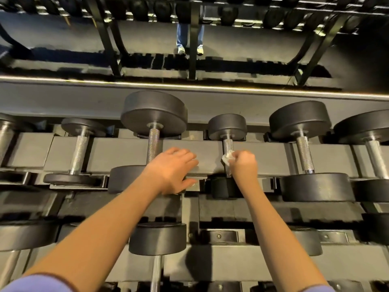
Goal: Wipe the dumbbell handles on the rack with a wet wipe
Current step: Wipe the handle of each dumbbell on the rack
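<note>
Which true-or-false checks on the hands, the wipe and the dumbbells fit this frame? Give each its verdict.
1. The right hand holds the wet wipe against a dumbbell handle. True.
2. The left hand grips a dumbbell handle. False: it rests on the rack rail between two dumbbells.
3. The handle being wiped belongs to the largest dumbbell in the row. False: it is a small one; a larger dumbbell sits just left of it.
4. Legs in jeans show beyond the rack. True.

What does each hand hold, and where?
The right hand grips the bunched wet wipe against a dumbbell handle. The left hand holds nothing, resting on the rack.
</note>
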Tool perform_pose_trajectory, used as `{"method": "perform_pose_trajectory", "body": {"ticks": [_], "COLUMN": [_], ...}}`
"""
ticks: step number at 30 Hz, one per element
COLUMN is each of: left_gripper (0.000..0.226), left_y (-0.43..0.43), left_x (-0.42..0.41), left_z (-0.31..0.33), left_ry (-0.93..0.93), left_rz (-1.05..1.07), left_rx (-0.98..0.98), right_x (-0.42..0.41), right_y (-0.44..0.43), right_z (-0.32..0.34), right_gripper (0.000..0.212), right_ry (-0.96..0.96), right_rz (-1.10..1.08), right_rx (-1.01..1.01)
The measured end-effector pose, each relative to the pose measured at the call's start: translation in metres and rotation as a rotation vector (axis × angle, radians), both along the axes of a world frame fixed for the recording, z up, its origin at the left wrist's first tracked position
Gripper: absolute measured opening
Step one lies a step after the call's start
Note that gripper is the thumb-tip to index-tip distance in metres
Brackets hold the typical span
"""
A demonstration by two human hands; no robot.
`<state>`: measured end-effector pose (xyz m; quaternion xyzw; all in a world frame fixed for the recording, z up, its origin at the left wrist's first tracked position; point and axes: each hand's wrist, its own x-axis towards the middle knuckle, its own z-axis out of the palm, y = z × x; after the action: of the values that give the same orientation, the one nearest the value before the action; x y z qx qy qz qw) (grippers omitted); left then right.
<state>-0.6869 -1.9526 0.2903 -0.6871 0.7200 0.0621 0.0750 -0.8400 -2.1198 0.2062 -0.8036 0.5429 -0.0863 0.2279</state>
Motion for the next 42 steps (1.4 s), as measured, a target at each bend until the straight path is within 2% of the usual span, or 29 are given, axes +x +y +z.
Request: {"method": "perform_pose_trajectory", "body": {"ticks": [3, 8, 16, 20, 23, 27, 31, 36, 39, 42], "left_gripper": [0.058, 0.058, 0.061, 0.065, 0.060, 0.057, 0.056, 0.057, 0.057, 0.056], "left_y": [-0.001, -0.001, 0.001, 0.002, 0.001, 0.001, 0.001, -0.001, -0.001, -0.001], "left_x": [0.002, 0.005, 0.004, 0.004, 0.004, 0.004, 0.004, 0.003, 0.002, 0.002], "left_z": [-0.001, -0.004, -0.005, -0.005, -0.008, -0.007, -0.006, -0.005, -0.004, -0.003], "left_ry": [0.000, -0.007, -0.067, -0.083, -0.048, -0.022, -0.016, -0.014, -0.008, -0.004], "left_rz": [-0.002, -0.025, -0.037, -0.029, -0.028, -0.016, -0.009, 0.013, 0.019, 0.020], "left_rx": [0.000, 0.001, -0.043, -0.057, -0.057, -0.058, -0.044, -0.014, -0.015, -0.013], "right_x": [0.018, 0.038, 0.013, 0.038, 0.047, 0.019, 0.004, 0.032, 0.020, -0.005], "right_y": [-0.011, -0.019, -0.005, -0.022, -0.024, -0.005, -0.004, -0.024, -0.013, 0.007], "right_z": [0.005, 0.005, -0.005, 0.006, 0.013, 0.008, 0.011, 0.021, 0.018, 0.017], "right_gripper": [0.018, 0.019, 0.011, 0.012, 0.011, 0.015, 0.035, 0.013, 0.023, 0.033], "right_ry": [-0.141, -0.248, -0.221, -0.280, -0.341, -0.284, -0.171, -0.187, -0.239, -0.172], "right_rz": [-0.075, -0.163, -0.056, -0.166, -0.227, -0.191, -0.103, -0.135, -0.129, -0.053], "right_rx": [-0.017, -0.103, -0.170, -0.090, -0.075, -0.045, -0.022, -0.039, -0.007, 0.015]}}
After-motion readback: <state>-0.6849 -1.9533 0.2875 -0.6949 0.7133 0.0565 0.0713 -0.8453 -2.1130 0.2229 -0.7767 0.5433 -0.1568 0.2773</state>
